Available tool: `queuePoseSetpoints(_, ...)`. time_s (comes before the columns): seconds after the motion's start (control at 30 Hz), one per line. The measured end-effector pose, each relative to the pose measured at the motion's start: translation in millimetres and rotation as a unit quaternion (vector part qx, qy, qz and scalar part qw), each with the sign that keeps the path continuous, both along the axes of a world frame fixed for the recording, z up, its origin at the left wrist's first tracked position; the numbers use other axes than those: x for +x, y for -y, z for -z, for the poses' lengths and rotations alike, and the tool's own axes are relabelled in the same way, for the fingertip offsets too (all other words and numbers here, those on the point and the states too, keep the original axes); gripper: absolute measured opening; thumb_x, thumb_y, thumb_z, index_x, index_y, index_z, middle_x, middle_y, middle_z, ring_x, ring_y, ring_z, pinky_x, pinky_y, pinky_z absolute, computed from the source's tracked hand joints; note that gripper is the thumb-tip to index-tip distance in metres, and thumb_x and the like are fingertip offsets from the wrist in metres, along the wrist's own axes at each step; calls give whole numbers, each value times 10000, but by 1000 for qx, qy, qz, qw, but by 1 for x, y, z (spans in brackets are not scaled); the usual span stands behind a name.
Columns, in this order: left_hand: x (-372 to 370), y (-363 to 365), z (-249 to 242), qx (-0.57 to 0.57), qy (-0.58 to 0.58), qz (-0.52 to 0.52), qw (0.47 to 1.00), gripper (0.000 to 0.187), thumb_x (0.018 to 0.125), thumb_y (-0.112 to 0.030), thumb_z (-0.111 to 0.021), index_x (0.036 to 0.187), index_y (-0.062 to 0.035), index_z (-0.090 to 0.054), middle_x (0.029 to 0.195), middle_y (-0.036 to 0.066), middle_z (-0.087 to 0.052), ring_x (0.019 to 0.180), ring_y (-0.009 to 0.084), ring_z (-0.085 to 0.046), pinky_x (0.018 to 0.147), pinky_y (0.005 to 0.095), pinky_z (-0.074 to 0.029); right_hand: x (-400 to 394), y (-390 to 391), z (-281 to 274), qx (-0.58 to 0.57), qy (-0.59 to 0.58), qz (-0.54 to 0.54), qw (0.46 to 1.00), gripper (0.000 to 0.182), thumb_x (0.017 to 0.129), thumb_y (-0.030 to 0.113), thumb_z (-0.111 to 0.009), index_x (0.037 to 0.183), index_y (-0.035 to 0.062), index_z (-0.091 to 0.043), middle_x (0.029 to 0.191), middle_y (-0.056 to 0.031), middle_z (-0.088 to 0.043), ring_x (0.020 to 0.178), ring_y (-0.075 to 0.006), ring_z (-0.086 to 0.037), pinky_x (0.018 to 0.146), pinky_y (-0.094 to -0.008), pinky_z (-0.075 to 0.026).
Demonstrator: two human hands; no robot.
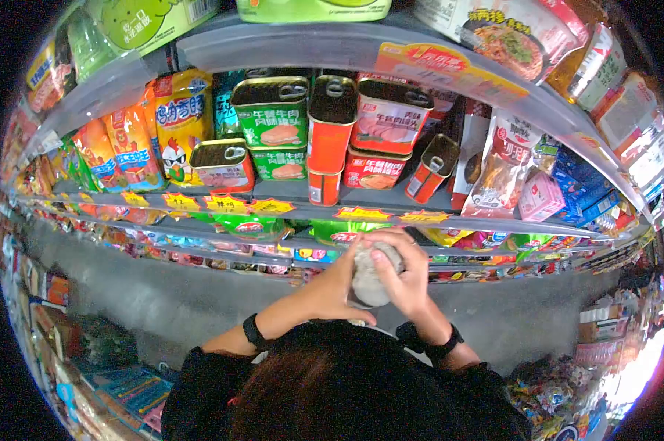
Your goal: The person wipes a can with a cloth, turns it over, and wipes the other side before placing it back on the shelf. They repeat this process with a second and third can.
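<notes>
Both hands meet in front of my chest, just below the shelf edge. Between them is a pale grey, crumpled-looking cloth [372,275], with a dark rim showing at its lower edge; whatever it may cover is hidden. My left hand [332,285] cups it from the left side. My right hand [409,273] closes over it from the right, thumb lying across its top. On the shelf ahead stand green luncheon meat cans [273,117], a red-sided can stack [332,136], pink-and-red cans [389,121], a low can [225,167] and a tilted can [431,170].
Orange and yellow snack bags [177,128] fill the shelf's left part. A pink-and-white snack bag [501,165] and a pink box [541,197] stand at right. The shelf lip [310,206] carries yellow price tags. Lower shelves hold green packets [247,226]. Grey floor [163,283] lies below.
</notes>
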State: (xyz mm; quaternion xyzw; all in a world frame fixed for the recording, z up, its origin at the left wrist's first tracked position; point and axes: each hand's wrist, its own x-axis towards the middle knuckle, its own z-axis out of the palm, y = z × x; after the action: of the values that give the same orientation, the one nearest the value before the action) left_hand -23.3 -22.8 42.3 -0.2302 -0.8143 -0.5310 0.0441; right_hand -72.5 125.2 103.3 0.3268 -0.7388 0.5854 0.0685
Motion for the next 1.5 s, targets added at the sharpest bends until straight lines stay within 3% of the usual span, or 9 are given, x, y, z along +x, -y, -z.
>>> queuePoseSetpoints(0.1,-9,-6,6,83,97,-34,991,1201,560,-283,-821,1382,-35,20,1323,202,-330,1219,294,-373,998,372,-318,3,5,3,17,1,-32,999,264,819,106,-543,1069,22,-562,1061,-143,-582,1022,-270,-543,889,-359,-413)
queuePoseSetpoints(0.23,-5,17,18,87,84,-76,990,995,577,-210,-795,1344,-17,-191,1255,130,-427,1174,243,-430,985,355,-337,-5,1,-19,42,-31,-128,990,392,815,103,-532,1195,39,-457,1215,-153,-480,1172,-276,-420,975,-391,-322)
queuePoseSetpoints(0.3,4,29,16,102,89,-87,987,919,580,-187,-793,1314,-16,-266,1223,108,-456,1161,222,-435,984,355,-336,-26,-19,-45,162,-209,-57,963,261,845,100,-509,1089,13,-535,1113,-143,-558,1096,-278,-493,930,-371,-369)
queuePoseSetpoints(0.37,14,36,11,164,96,-144,971,914,584,-159,-789,1316,-19,-260,1248,107,-433,1161,212,-426,988,351,-328,-49,-39,-57,136,-100,-31,985,190,823,77,-536,995,13,-586,1020,-124,-604,994,-272,-556,859,-348,-423)
queuePoseSetpoints(0.43,20,44,11,132,99,-162,973,906,586,-138,-788,1313,-24,-260,1261,108,-413,1162,200,-418,988,343,-323,-80,-49,-70,149,-274,60,948,101,787,81,-574,858,18,-611,905,-136,-626,875,-296,-596,773,-380,-464)
queuePoseSetpoints(0.6,26,44,-10,139,79,-110,981,896,569,-130,-793,1296,-37,-279,1190,87,-467,1103,190,-464,952,330,-359,-142,-55,-105,325,-242,194,893,206,805,197,-566,898,20,-617,900,-159,-618,882,-340,-583,788,-393,-466)
queuePoseSetpoints(0.77,27,42,-22,93,60,-80,991,907,547,-119,-797,1298,-57,-292,1094,73,-548,1025,186,-529,915,326,-395,-210,-43,-107,374,-412,190,809,495,806,348,-594,1210,87,-480,1211,-164,-495,1117,-304,-463,958,-387,-348)
queuePoseSetpoints(0.97,36,50,-26,86,70,-129,985,882,535,-109,-790,1290,-67,-336,1124,90,-548,1054,185,-530,917,331,-400,-257,-48,-97,373,-228,71,897,533,812,407,-589,1236,110,-461,1257,-114,-463,1169,-254,-418,1013,-366,-297)
queuePoseSetpoints(1.5,36,52,-20,17,69,-173,982,803,573,-119,-779,1263,-75,-370,1082,100,-580,1008,208,-568,886,332,-426,-281,-46,-85,171,-145,-30,974,487,827,359,-577,1232,113,-463,1253,-121,-464,1162,-266,-421,1010,-369,-302)
